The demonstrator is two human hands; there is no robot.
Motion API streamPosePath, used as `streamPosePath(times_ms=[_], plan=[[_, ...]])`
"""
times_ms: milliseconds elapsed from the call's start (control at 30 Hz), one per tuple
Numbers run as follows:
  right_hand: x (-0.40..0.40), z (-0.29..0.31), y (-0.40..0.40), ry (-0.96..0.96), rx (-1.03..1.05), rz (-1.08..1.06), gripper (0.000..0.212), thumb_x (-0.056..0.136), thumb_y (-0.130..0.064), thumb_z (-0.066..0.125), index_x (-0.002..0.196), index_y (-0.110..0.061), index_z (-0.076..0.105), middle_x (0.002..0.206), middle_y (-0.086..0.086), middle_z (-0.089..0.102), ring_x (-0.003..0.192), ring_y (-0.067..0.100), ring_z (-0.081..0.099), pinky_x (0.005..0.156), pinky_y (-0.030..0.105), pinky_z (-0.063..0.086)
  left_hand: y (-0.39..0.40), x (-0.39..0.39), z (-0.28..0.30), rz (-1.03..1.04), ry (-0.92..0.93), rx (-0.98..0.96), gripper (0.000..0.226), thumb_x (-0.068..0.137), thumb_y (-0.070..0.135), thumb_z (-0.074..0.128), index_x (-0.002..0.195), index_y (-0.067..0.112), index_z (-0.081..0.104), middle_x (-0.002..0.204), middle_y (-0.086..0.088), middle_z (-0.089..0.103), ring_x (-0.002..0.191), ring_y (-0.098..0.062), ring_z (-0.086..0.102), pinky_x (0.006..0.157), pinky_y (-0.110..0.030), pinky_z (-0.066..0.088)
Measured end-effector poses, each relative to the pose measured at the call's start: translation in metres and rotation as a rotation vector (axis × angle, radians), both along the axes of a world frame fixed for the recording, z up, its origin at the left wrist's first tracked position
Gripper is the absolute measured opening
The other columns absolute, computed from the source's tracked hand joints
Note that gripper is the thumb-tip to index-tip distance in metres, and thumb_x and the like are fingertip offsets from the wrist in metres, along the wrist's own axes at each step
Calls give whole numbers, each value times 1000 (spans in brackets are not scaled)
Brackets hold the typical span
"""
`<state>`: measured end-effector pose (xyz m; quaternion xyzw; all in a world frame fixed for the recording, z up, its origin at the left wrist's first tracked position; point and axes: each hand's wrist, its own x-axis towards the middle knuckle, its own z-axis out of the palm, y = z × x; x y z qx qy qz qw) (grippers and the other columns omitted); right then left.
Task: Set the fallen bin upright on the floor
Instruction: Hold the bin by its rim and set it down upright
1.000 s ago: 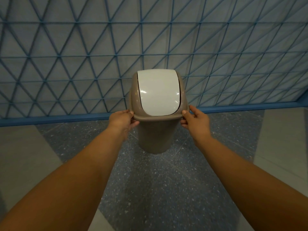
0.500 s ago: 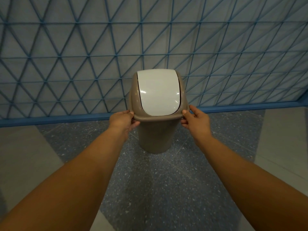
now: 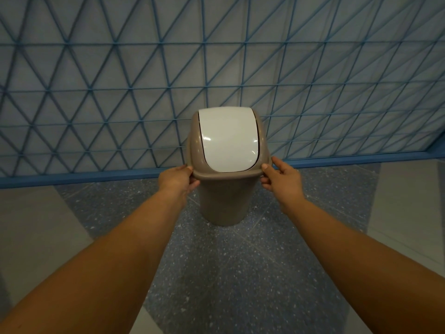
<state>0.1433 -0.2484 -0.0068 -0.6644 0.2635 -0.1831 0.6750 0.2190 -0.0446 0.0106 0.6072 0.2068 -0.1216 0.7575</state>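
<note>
Bin (image 3: 225, 203), taupe plastic, tapered body: standing upright at the centre of the frame, its base appearing to be resting on the floor.

Wall (image 3: 96, 68), grey, crossed with blue triangular lattice: filling the upper half of the frame behind the bin.

Floor (image 3: 240, 273), dark speckled with paler tiles at lower left and right: running from the blue skirting strip (image 3: 84, 175) down to the bottom edge.

Lid (image 3: 228, 143), white swing flap in a taupe dome: sitting closed on top of the bin, facing you.

Left hand (image 3: 177, 180): you are pinching the lid's rim at its left edge, fingers curled under, thumb on top.

Right hand (image 3: 281, 180): you are gripping the rim at its right edge, thumb on top, fingers underneath.

Progress, judged: the righting looks done, since the bin is showing no lean. What is remaining is for you to be loosening both grips and confirming it is staying put unaided; whether the base is sitting fully flat cannot be told from this angle.
</note>
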Motion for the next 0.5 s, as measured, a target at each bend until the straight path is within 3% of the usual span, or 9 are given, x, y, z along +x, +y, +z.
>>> streamPosePath(times_ms=[100, 233, 333, 500], plan=[[0, 3, -1, 16, 74, 2, 51, 91, -20, 57, 139, -12, 40, 98, 15, 66, 75, 16, 63, 73, 31, 56, 2, -3, -1, -14, 12, -29, 7, 88, 8, 58, 90, 2, 60, 87, -13, 65, 77, -19, 64, 79, -33, 55], [1, 5, -2, 36, 268, -1, 42, 92, -17, 55, 132, -6, 49, 83, 8, 63, 75, 18, 64, 60, 24, 56, 4, -2, 0, -46, 10, -63, 9, 89, 5, 56, 96, 0, 61, 93, -15, 66, 82, -20, 65, 80, -34, 55], [0, 1, 5, 14, 336, -10, 38, 92, -15, 55, 128, -5, 52, 82, 9, 63, 75, 19, 64, 59, 24, 55, 7, 3, 4, -55, 10, -48, 22, 89, 4, 57, 109, -2, 61, 106, -17, 66, 95, -24, 66, 78, -31, 54], [6, 4, 5, 41, 318, -9, 37, 92, -15, 53, 128, -4, 51, 82, 9, 61, 76, 19, 62, 66, 29, 54, 8, 3, 4, -69, 27, -64, 19, 89, 4, 56, 106, -1, 60, 96, -13, 65, 80, -17, 64, 68, -30, 53]])
